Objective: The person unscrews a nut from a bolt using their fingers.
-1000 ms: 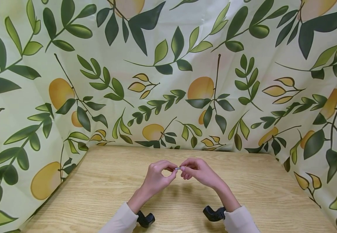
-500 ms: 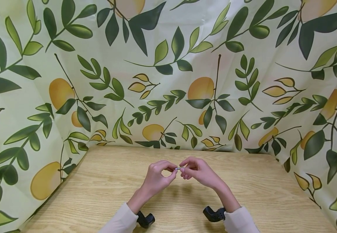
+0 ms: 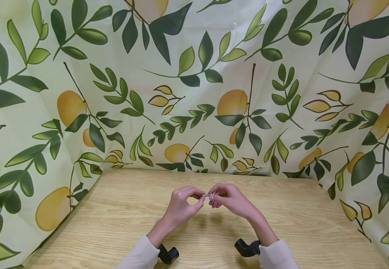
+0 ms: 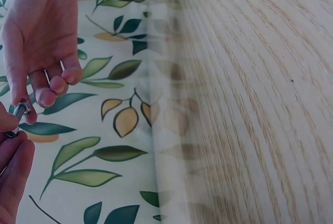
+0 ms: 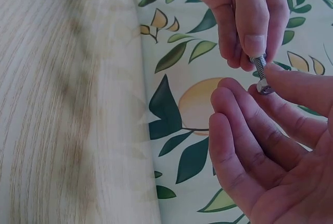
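Above the table, both hands meet at a small metal bolt (image 5: 259, 67) with a threaded shank. My left hand (image 3: 183, 201) pinches one end between thumb and fingertips, which partly hide it. On the other end sits a hex nut (image 5: 264, 87). The thumb and index finger of my right hand (image 3: 231, 199) pinch at this nut, while its other fingers lie loosely bent below, as the right wrist view shows. In the left wrist view the bolt (image 4: 20, 110) spans the short gap between the hands.
A light wood-grain table (image 3: 120, 209) lies beneath the hands. Behind it and at both sides hangs a cloth (image 3: 194, 123) printed with leaves and orange fruit. Black wrist devices (image 3: 247, 247) show near both pale sleeves (image 3: 278, 256).
The right index finger lifts slightly half a second ago and is now lower again by the nut. The left hand and the bolt stay nearly still.
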`<state>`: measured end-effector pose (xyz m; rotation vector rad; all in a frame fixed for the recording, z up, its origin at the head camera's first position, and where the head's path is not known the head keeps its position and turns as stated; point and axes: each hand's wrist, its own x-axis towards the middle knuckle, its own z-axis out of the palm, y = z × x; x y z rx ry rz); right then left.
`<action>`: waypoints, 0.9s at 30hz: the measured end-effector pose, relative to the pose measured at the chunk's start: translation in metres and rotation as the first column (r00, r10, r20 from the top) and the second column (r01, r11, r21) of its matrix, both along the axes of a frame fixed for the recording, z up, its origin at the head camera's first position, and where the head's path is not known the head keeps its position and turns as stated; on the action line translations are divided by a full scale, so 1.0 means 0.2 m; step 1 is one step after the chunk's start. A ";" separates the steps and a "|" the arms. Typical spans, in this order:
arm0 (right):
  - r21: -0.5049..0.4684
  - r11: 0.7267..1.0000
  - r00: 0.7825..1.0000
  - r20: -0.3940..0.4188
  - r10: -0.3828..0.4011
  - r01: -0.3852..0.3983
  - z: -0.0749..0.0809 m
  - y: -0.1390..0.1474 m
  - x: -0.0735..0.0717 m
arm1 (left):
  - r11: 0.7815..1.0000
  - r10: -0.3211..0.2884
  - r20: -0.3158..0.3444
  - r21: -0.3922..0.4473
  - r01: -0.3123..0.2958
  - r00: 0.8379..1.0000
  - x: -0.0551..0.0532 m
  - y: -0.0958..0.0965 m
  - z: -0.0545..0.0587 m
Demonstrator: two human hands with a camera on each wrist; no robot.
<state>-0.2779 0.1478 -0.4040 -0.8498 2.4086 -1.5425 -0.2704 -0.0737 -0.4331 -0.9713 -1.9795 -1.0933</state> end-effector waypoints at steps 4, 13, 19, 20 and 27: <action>-0.006 1.000 1.000 0.006 0.000 0.000 0.00 0.00 0.00 | 1.000 0.000 -0.014 0.005 0.000 1.000 0.00 0.00 0.00; -0.014 1.000 1.000 0.021 0.012 -0.011 -0.01 0.00 -0.01 | 1.000 -0.004 -0.028 0.002 0.004 1.000 -0.01 0.01 -0.01; -0.027 0.999 1.000 -0.008 -0.029 0.029 0.00 0.00 0.00 | 1.000 -0.001 -0.022 0.010 0.001 1.000 0.00 0.01 0.00; -0.025 0.999 0.999 -0.011 -0.036 0.036 0.00 0.00 0.00 | 1.000 -0.001 -0.015 0.012 0.002 1.000 0.00 0.01 0.00; -0.014 0.999 0.999 -0.014 -0.035 0.035 -0.01 0.01 -0.01 | 1.000 0.004 -0.005 0.014 -0.004 1.000 -0.01 0.01 -0.01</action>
